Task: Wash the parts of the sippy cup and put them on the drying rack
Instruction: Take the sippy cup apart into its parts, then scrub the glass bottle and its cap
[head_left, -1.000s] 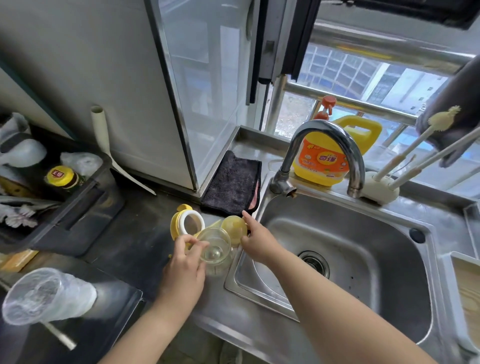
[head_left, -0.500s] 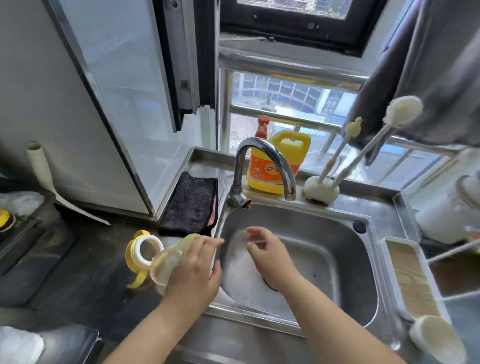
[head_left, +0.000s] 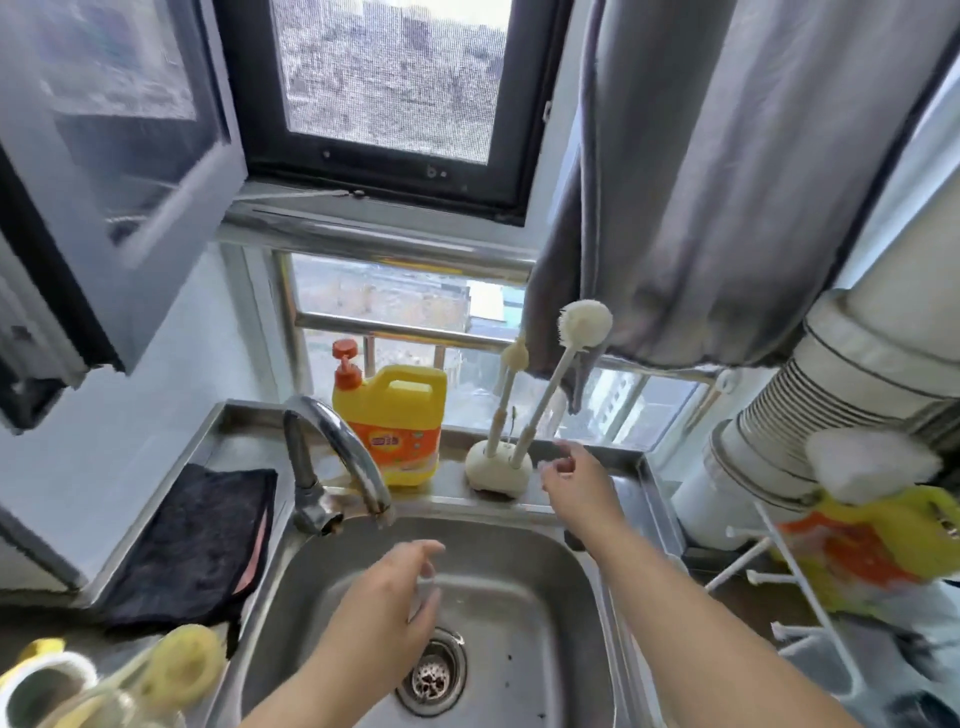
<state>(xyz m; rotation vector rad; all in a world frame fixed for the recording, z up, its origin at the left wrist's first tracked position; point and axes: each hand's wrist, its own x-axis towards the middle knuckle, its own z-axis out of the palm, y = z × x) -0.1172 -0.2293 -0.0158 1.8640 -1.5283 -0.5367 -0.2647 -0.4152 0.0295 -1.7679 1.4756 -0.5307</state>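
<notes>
The sippy cup parts lie blurred on the counter at the bottom left: a yellow lid (head_left: 182, 665), a white and yellow handle ring (head_left: 41, 680) and the clear cup body (head_left: 104, 701). My left hand (head_left: 384, 608) hovers over the steel sink (head_left: 519, 597), above the drain (head_left: 431, 675). Its fingers are loosely spread, and I see nothing in them. My right hand (head_left: 576, 483) reaches over the sink's back rim, right beside the white brush stand (head_left: 498, 467), with its fingers relaxed. The white peg drying rack (head_left: 809, 597) stands at the right.
The faucet (head_left: 337, 452) arches over the sink's back left, and no water is visibly running. A yellow detergent bottle (head_left: 400, 426) stands behind it. A black cloth (head_left: 192, 540) lies left of the sink. A yellow-orange bag (head_left: 872, 551) sits behind the rack, below a grey curtain (head_left: 727, 182).
My left hand let go of the clear cup and moved over the sink. My right hand left the basin and rose toward the brush stand. The view tilted up and to the right.
</notes>
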